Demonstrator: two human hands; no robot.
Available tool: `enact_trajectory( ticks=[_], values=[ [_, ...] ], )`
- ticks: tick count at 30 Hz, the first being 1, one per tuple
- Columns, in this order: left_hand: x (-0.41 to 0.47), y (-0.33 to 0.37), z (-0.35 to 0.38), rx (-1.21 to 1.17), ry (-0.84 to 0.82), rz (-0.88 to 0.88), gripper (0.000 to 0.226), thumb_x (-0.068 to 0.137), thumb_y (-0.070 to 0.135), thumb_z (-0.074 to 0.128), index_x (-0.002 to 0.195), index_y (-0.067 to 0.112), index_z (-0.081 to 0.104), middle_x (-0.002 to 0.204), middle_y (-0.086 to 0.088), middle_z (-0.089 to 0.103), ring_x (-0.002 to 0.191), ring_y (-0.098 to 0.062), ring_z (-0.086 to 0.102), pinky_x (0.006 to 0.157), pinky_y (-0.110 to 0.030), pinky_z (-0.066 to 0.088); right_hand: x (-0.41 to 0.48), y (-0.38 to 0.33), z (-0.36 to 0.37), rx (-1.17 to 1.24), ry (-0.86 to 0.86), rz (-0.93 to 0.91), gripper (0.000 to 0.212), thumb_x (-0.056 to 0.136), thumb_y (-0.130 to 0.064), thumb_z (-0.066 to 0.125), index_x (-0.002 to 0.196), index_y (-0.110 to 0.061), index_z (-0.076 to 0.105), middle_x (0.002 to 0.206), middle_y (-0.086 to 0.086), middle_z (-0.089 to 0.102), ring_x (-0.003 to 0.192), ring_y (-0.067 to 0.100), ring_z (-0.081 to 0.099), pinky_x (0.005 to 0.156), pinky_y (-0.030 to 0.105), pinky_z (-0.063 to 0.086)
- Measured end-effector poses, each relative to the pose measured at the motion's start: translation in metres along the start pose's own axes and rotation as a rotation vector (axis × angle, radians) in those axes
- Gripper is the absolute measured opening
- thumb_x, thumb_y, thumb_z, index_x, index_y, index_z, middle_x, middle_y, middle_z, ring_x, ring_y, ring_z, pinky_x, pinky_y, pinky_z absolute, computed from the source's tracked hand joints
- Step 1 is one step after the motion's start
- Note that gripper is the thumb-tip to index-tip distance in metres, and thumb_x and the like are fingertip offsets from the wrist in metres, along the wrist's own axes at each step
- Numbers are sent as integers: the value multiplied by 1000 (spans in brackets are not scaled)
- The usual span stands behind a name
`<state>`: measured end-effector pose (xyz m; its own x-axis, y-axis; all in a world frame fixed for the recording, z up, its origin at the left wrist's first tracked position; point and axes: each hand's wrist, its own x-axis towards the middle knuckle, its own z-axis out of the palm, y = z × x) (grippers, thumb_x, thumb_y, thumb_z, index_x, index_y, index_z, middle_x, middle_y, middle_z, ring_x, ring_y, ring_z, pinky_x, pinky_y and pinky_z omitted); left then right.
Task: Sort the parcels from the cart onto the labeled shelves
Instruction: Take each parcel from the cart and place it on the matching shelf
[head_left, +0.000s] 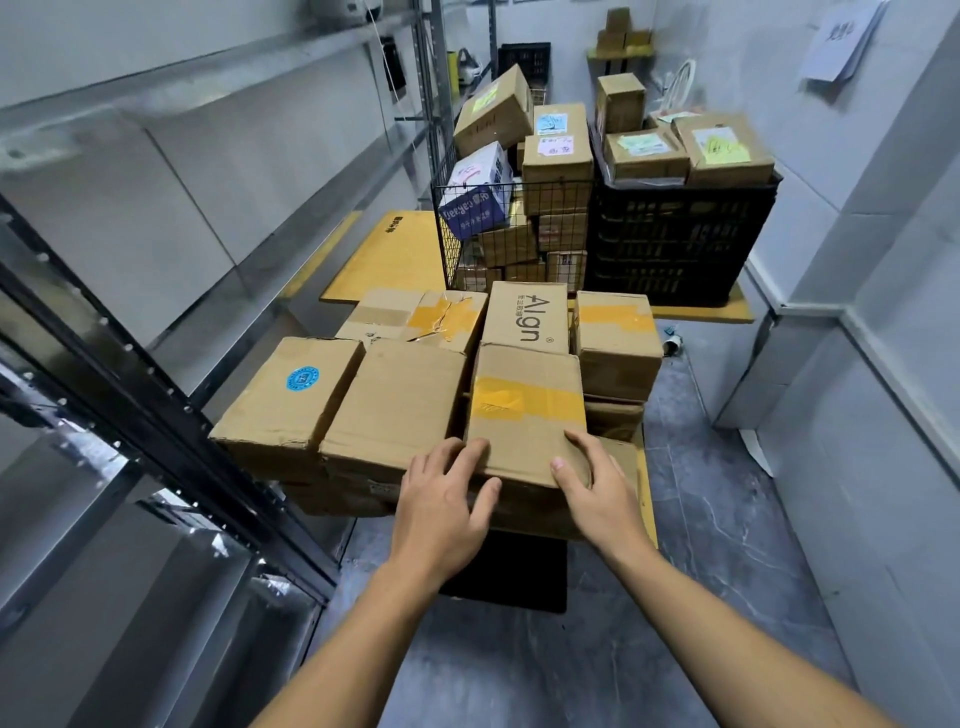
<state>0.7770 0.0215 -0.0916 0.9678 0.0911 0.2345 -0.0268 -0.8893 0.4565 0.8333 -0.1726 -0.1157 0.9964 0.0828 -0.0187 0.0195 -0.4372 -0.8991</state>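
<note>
Both your hands are on the taped box (524, 410), which sits on top of the stack at the near edge of the cart (648, 499). Your left hand (447, 499) clasps its near left corner, fingers laid over the top and thumb against the front face. Your right hand (592, 483) curls round its near right corner.

The main risk is that you hold only the near end. If you lift from there, the far end will likely hang and the box could swing down or slip out, more so if it is heavy. Slide your hands further along its sides before you take the weight.

Some of your left fingers seem to lie on the plain box (400, 405), which touches the taped box on its left. Pulling up with those fingers still across the seam could drag the plain box towards you, and it already sits at the stack's near edge with nothing in front of it.

The Align box (524, 317) is just behind the taped box and seems to touch it. A tilt backwards as you lift could push it and unsettle that row.

The boxes under the taped box look uneven, so pulling it towards you rather than lifting it may drag the lower ones off the cart.

The shelves (208, 83) stand left of the taped box, with a dark upright close by, so a wide swing left could strike it. No shipping label shows on the taped box, so check its destination first.
</note>
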Motion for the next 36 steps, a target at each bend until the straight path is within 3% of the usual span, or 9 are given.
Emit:
enact_trajectory(
  ticks=[5,8,12,17,20,25,30,33,36],
  values=[
    [1,9,-4,-413,116,-35,49,88,52,49,131,31,57,124,11,47,116,-4,51,98,-32,49,-2,0,-9,109,31,-81,39,97,-37,61,134,-44,49,137,-6,54,126,9,50,109,38,43],
    [3,18,-10,-625,188,-67,38,90,45,52,127,39,55,121,15,53,115,-2,56,95,-28,50,-5,-2,-16,143,49,-100,40,95,-42,61,133,-45,49,136,-8,53,125,6,49,109,38,43],
    [9,21,-14,-659,238,-105,35,90,51,52,124,48,53,119,19,55,114,-3,57,91,-27,51,-6,0,-23,197,67,-119,53,83,-62,56,134,-47,50,136,-12,52,127,6,48,107,41,46],
    [19,28,-25,-744,211,-141,31,93,46,53,123,40,56,120,13,57,113,4,54,89,-13,46,-4,-7,-35,316,53,-133,47,86,-51,59,132,-50,51,136,-19,51,126,3,50,103,31,47],
    [28,23,-25,-750,153,-185,42,90,55,56,129,39,55,125,15,55,117,7,51,100,-27,47,-1,-13,-38,357,22,-144,43,90,-43,61,131,-52,50,132,-26,51,123,-2,51,99,26,47],
    [29,21,-25,-983,-3,-245,66,78,68,61,137,43,47,142,8,47,128,-11,52,105,-44,47,2,-18,-39,416,-20,-148,45,100,-21,59,130,-53,49,129,-27,55,119,-8,53,100,26,48],
    [31,25,-34,-1155,8,-243,60,87,40,64,143,30,42,138,2,54,113,-15,64,80,-27,56,6,-28,-48,377,-64,-184,43,97,-34,53,136,-50,50,133,-32,52,130,-2,47,112,36,41],
    [30,23,-36,-1092,31,-200,59,87,40,69,141,34,46,136,5,54,117,-15,61,85,-30,56,8,-35,-52,234,-60,-190,38,102,-30,52,127,-58,50,139,-22,49,128,-5,45,114,38,39],
    [30,23,-35,-952,67,-149,59,78,50,70,134,49,48,136,14,48,124,-11,53,96,-40,53,6,-42,-50,91,-88,-182,30,97,-54,53,126,-60,48,151,-6,41,138,8,39,113,35,36]
  ],
)
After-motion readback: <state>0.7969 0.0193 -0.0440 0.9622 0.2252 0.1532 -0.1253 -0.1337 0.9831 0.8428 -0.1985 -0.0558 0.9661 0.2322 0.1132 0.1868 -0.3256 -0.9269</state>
